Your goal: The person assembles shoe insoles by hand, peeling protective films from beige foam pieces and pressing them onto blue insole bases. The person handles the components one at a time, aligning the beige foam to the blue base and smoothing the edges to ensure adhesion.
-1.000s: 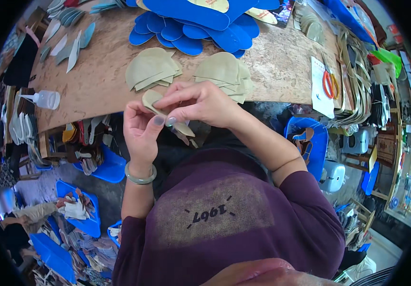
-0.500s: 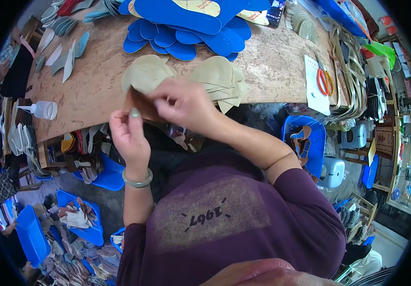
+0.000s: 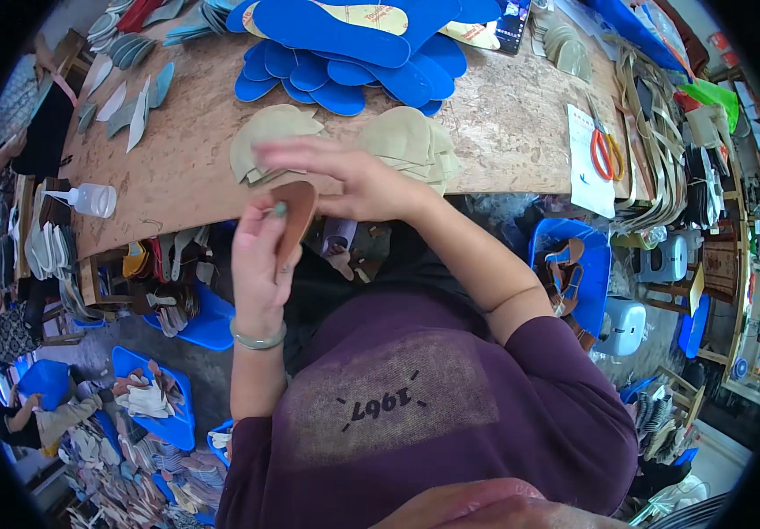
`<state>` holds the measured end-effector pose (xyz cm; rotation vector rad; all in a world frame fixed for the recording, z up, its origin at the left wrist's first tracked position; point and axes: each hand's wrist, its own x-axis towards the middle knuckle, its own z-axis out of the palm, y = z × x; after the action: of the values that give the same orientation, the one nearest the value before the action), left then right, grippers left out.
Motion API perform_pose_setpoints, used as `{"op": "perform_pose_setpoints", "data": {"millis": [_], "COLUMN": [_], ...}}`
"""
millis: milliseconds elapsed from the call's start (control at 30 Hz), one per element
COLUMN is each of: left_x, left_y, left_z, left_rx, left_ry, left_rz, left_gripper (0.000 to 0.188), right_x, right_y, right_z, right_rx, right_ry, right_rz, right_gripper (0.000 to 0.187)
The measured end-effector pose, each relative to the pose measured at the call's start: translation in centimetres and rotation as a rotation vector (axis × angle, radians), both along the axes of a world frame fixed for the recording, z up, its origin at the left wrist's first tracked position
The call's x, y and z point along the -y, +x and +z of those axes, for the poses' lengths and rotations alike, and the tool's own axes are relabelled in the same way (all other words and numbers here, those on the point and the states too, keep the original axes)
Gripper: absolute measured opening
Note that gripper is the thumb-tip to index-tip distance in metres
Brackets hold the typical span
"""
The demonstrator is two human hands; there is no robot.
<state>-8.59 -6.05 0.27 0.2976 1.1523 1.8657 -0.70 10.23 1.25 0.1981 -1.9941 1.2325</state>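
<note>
We have the left hand (image 3: pixel 259 257) pinching the brown piece (image 3: pixel 299 220), long axis near-far, right hand (image 3: pixel 353 179) spread just far-right of it, contact unclear, beige stack (image 3: pixel 276 121) beyond.

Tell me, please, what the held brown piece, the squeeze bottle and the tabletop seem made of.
Brown piece: perhaps leather or imitation, judging by its smooth, even face. Squeeze bottle: likely plastic, smooth, cloudily translucent. Tabletop: apparently wood, matt, scuffed and mottled.
</note>
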Motion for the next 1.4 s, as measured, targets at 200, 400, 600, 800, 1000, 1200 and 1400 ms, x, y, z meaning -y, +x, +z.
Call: {"op": "perform_pose_setpoints", "data": {"millis": [200,400,600,800,1000,1200,1400], "left_x": [-2.0,-3.7,-8.3,-10.6,-11.8,-10.9,-10.6], "left_y": [3.6,5.7,8.3,10.3,10.3,10.7,10.7], "left_z": [2.3,2.7,3.6,2.9,2.4,3.3,3.6], "left_rx": [-0.178,-0.688,-1.071,-1.509,-1.669,-1.584,-1.508], "left_ry": [0.127,-0.021,0.095,0.238,0.219,0.157,0.192], "left_rz": [-0.125,-0.157,-0.078,-0.002,0.064,-0.041,-0.050], "left_gripper": [0.035,0.025,0.027,0.052,0.056,0.052,0.043], "right_x": [-1.6,-1.3,-1.7,-1.7,-1.4,-2.0,-2.9], "right_y": [7.7,11.4,13.9,14.4,14.3,14.6,15.4], "right_z": [1.9,2.8,3.7,1.5,3.3,2.7,2.6], "right_rx": [0.379,0.393,0.190,0.138,0.115,0.152,0.192], "right_ry": [-0.262,-0.147,-0.140,-0.388,-0.490,-0.520,-0.537], "right_rz": [0.071,-0.367,-0.607,-0.569,-0.536,-0.476,-0.388], "right_gripper": [0.017,0.021,0.016,0.010,0.011,0.012,0.011]}}
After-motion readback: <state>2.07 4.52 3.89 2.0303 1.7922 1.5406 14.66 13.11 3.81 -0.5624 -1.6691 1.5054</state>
